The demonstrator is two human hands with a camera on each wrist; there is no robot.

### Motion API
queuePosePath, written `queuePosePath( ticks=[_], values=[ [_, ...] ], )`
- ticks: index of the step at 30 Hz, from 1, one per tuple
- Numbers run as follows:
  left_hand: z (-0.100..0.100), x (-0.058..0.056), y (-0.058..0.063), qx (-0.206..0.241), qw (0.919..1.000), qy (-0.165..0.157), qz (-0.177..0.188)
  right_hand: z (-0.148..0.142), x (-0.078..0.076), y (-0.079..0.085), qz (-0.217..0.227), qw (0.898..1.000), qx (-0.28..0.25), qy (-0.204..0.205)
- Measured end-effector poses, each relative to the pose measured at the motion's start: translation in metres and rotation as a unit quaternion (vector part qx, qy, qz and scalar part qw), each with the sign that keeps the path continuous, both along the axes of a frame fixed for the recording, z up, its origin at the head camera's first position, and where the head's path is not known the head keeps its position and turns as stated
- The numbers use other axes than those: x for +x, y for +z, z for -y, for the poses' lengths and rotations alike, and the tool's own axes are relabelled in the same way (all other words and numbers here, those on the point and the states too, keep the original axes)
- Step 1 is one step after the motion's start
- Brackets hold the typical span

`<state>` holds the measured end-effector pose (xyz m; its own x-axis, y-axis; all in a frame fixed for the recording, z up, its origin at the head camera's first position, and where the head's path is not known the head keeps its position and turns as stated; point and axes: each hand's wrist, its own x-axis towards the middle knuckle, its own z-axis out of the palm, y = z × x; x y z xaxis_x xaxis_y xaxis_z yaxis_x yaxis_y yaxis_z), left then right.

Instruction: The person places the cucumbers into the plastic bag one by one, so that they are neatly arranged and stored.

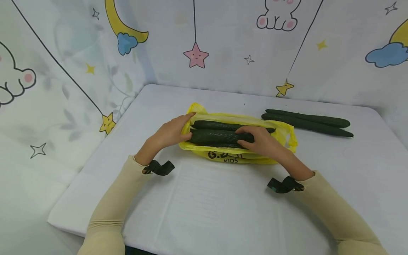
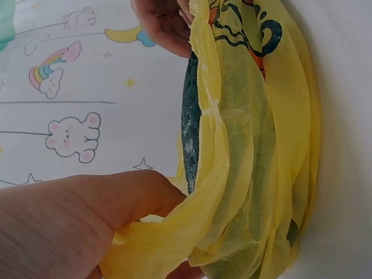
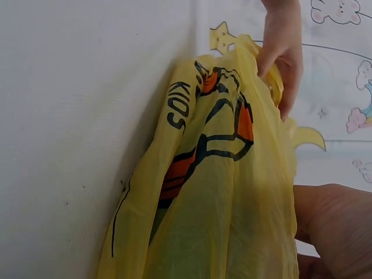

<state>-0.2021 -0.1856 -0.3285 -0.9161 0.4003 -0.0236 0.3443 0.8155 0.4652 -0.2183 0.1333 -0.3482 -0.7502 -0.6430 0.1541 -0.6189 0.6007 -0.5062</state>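
A yellow plastic bag (image 1: 236, 158) with dark lettering lies on its side with its mouth spread open. Inside it, dark green cucumbers lie lengthwise, a front cucumber (image 1: 210, 136) and a rear cucumber (image 1: 216, 125) showing. At the bag's left end my left hand (image 1: 172, 131) holds the plastic between thumb and fingers, its thumb close to the cucumber's tip. My right hand (image 1: 261, 141) reaches over the bag's front rim and grips the front cucumber toward its right end. In the right wrist view, the bag hides most of the right fingers.
Two more cucumbers, a rear one (image 1: 318, 119) and a front one (image 1: 312, 126), lie side by side on the white table (image 1: 216, 205), behind and right of the bag. A wall (image 1: 223, 74) with cartoon prints rises behind the table and along its left side.
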Motion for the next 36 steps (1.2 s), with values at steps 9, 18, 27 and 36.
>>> queuePosePath(
  ticks=[9,18,27,36],
  values=[
    [0.0,0.0,-0.001,0.004,1.0,0.001,0.002,-0.02,0.0,0.001,0.002,1.0,0.006,-0.02],
    [-0.002,-0.001,-0.002,0.007,1.0,0.0,0.003,-0.04,-0.002,0.007,0.009,0.999,-0.009,-0.047],
    [-0.003,0.0,-0.001,0.009,0.9999,0.006,0.004,-0.064,-0.013,0.017,-0.021,0.995,-0.055,-0.077],
    [-0.003,0.001,-0.004,0.003,1.0,0.009,0.002,-0.091,-0.028,0.015,-0.049,0.988,-0.081,-0.124]
  ],
)
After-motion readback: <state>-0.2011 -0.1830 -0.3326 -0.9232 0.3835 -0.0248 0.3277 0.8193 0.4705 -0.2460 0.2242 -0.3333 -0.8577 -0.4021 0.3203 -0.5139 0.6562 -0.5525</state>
